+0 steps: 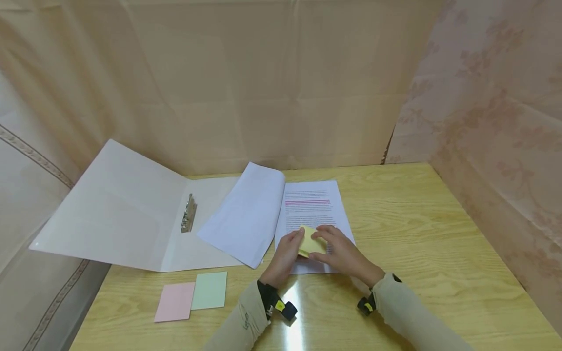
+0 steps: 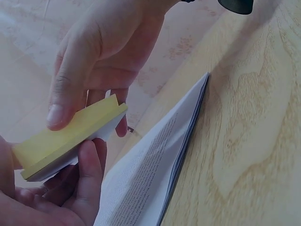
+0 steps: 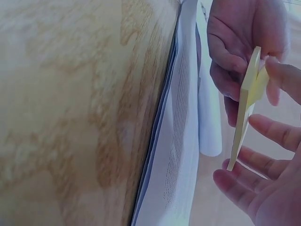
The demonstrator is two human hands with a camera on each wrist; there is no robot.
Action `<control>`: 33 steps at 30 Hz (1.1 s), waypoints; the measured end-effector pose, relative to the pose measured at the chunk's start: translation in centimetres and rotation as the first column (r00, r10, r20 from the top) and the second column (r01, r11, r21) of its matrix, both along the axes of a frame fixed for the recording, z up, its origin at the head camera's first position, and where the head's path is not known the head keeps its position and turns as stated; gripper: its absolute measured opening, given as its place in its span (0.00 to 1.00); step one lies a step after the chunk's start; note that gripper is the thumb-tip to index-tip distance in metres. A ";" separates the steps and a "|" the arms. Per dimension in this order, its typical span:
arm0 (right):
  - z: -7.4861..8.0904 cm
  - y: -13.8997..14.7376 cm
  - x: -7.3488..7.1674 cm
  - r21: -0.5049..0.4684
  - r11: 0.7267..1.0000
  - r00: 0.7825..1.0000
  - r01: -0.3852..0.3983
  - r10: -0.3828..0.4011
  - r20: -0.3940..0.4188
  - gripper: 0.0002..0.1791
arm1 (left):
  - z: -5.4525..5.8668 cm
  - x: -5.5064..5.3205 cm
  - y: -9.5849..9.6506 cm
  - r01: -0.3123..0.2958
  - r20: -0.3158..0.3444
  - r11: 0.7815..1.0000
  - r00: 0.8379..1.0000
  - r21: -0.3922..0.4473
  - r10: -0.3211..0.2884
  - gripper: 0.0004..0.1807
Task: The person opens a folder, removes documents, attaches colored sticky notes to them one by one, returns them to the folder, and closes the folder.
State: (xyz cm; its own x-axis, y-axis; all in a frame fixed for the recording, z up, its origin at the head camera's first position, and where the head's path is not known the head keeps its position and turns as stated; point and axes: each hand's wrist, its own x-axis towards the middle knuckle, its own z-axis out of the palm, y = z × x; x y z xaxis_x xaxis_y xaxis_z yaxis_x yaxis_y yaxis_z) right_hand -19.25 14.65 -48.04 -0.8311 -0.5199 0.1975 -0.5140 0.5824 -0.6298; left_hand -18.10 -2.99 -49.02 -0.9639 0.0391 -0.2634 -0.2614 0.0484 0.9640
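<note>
A yellow sticky note pad (image 1: 312, 242) is held up over the printed sheets (image 1: 307, 207). My left hand (image 1: 286, 253) grips its left side, thumb on top and fingers curled beneath, as the left wrist view shows. My right hand (image 1: 344, 253) is at the pad's right side; its thumb (image 2: 56, 113) lies on the yellow top face, and its other fingers (image 3: 273, 132) bend by the edge. In the right wrist view, a top yellow sheet (image 3: 258, 84) stands partly away from the rest of the pad.
An open white folder (image 1: 114, 209) with a metal clip (image 1: 189, 213) lies at the left. Turned-over pages (image 1: 250, 214) curl across its right side. Pink sticky notes (image 1: 174, 302) and green sticky notes (image 1: 210, 291) lie in front on the wooden table (image 1: 421, 253).
</note>
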 end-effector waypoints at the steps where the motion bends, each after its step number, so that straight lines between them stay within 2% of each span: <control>1: 0.0 0.0 0.0 -0.004 1.000 1.000 -0.001 0.001 -0.014 0.23 | 0.0 0.0 0.0 0.004 0.001 1.000 1.000 0.004 -0.004 0.29; 5: -0.2 0.1 0.0 -0.024 1.000 0.994 0.019 -0.021 -0.108 0.17 | 0.0 0.1 0.0 0.020 0.012 0.999 1.000 0.027 -0.020 0.34; 11: 0.0 0.0 -0.2 -0.086 0.983 0.961 0.161 -0.176 -0.213 0.07 | 0.1 0.1 0.2 0.058 0.006 0.996 0.998 0.067 -0.058 0.34; 14: 0.3 0.1 -0.2 -0.125 0.971 0.944 0.203 -0.228 -0.237 0.06 | 0.1 0.0 0.3 0.084 -0.003 0.993 0.996 0.080 -0.085 0.30; 17: 0.4 0.1 -0.1 -0.148 0.968 0.940 0.202 -0.234 -0.250 0.05 | 0.2 0.1 0.3 0.094 -0.010 0.993 0.996 0.067 -0.094 0.26; 21: 0.4 0.3 0.0 -0.143 0.975 0.947 0.172 -0.203 -0.250 0.03 | 0.2 0.2 0.3 0.090 -0.039 0.996 0.995 -0.021 -0.091 0.22; 24: 0.3 0.4 0.1 -0.146 0.976 0.958 0.163 -0.192 -0.212 0.04 | 0.1 0.4 0.2 0.075 -0.117 0.981 0.988 -0.181 -0.097 0.17; 27: 0.3 0.8 0.0 -0.177 0.963 0.963 0.202 -0.228 -0.144 0.05 | 0.0 0.8 0.2 0.054 -0.193 0.936 0.973 -0.347 -0.127 0.14; 29: 0.4 1.1 -0.3 -0.204 0.949 0.961 0.241 -0.262 -0.086 0.05 | 0.1 1.0 0.2 0.052 -0.195 0.920 0.971 -0.389 -0.137 0.14; 33: 1.0 2.0 -0.8 -0.247 0.914 0.947 0.321 -0.306 0.099 0.08 | 0.3 1.4 0.1 0.060 -0.189 0.919 0.971 -0.389 -0.144 0.15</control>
